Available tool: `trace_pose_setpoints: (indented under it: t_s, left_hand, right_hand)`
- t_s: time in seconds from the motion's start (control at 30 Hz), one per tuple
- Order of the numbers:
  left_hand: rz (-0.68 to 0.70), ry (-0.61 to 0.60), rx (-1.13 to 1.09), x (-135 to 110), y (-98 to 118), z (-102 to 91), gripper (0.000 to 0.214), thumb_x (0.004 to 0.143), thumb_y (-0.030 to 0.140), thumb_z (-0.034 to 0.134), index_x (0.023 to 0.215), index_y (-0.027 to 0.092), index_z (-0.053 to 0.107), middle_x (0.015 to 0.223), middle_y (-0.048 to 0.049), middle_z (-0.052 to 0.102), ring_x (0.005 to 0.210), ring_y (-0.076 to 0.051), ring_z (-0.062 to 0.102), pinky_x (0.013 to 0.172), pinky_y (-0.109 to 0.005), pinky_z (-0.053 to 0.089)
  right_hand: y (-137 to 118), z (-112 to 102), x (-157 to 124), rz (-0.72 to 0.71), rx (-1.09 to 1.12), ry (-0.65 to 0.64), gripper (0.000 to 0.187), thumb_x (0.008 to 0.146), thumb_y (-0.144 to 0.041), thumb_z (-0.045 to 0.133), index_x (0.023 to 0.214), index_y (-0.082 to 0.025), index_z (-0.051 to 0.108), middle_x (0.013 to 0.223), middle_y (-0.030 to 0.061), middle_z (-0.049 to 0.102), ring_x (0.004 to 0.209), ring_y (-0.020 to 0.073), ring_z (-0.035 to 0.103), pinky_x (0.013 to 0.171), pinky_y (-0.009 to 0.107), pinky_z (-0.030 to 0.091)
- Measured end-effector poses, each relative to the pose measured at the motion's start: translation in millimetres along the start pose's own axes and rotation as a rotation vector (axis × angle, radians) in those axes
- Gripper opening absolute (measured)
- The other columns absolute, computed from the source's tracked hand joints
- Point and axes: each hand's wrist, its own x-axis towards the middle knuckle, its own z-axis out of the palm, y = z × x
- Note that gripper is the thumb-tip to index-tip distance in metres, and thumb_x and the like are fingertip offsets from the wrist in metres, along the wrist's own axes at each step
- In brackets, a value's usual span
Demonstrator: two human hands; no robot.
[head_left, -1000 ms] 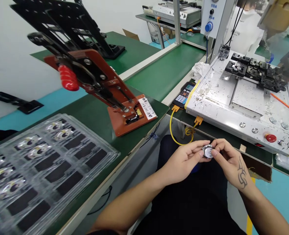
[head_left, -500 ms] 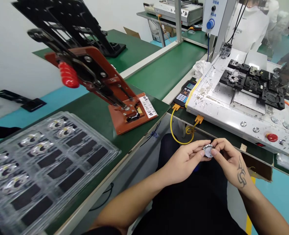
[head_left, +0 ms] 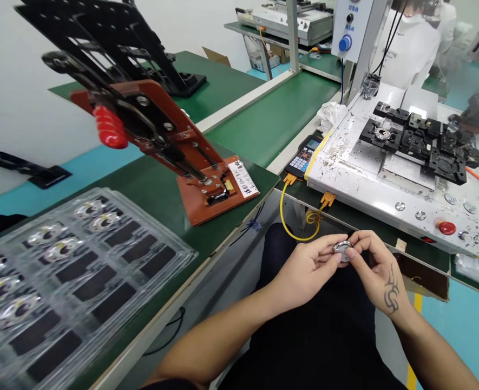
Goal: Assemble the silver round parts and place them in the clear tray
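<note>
Low in front of my body, both hands meet around a small round silver part, which looks like a watch case with a shiny rim and a grey disc-shaped face. My left hand pinches its left side between thumb and fingers. From the other side, my right hand has its thumb pressed on the part's face and its fingers curled behind the rim. The part's underside is hidden by the fingers.
On the left bench lies a clear plastic tray with several shiny metal parts in its pockets. Behind it stands a red-brown toggle press. A white machine with black fixtures is at right; a yellow cable loops below a handheld keypad.
The round part has tilted slightly in my fingers, and my right thumb has slid further over its face. Both hands keep hold of it. The view has shifted a little.
</note>
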Motion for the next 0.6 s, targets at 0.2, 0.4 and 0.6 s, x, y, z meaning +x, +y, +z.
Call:
trace_pose_setpoints:
  t_s: [0.2, 0.4, 0.6]
  left_hand:
    - [0.058, 0.048, 0.144, -1, -3, 0.0, 0.04, 0.103, 0.027, 0.065, 0.141, 0.013, 0.069, 0.125, -0.0131, 0.082, 0.112, -0.027, 0.081, 0.105, -0.039, 0.066]
    - [0.139, -0.023, 0.475, 2, 7, -13.2, 0.05, 0.106, 0.024, 0.058, 0.156, 0.02, 0.056, 0.136, -0.0126, 0.078, 0.128, -0.028, 0.075, 0.112, -0.042, 0.059]
    - [0.136, 0.075, 0.271, 6, 12, -14.7, 0.054, 0.102, 0.032, 0.071, 0.152, 0.02, 0.053, 0.144, -0.0157, 0.071, 0.125, -0.026, 0.075, 0.105, -0.037, 0.063]
  right_hand:
    - [6, 2, 0, -0.103, -0.201, 0.081, 0.022, 0.103, -0.033, 0.069, 0.089, -0.025, 0.055, 0.104, 0.0052, 0.062, 0.096, 0.0221, 0.062, 0.083, 0.036, 0.052]
    - [14, -3, 9, -0.237, -0.251, -0.099, 0.015, 0.107, -0.03, 0.063, 0.121, -0.028, 0.069, 0.113, 0.0091, 0.068, 0.102, 0.0248, 0.067, 0.09, 0.041, 0.057]
    - [8, 4, 18, 0.076, 0.115, -0.015, 0.027, 0.101, -0.05, 0.073, 0.099, -0.024, 0.068, 0.082, 0.0016, 0.068, 0.068, 0.0167, 0.061, 0.062, 0.031, 0.053]
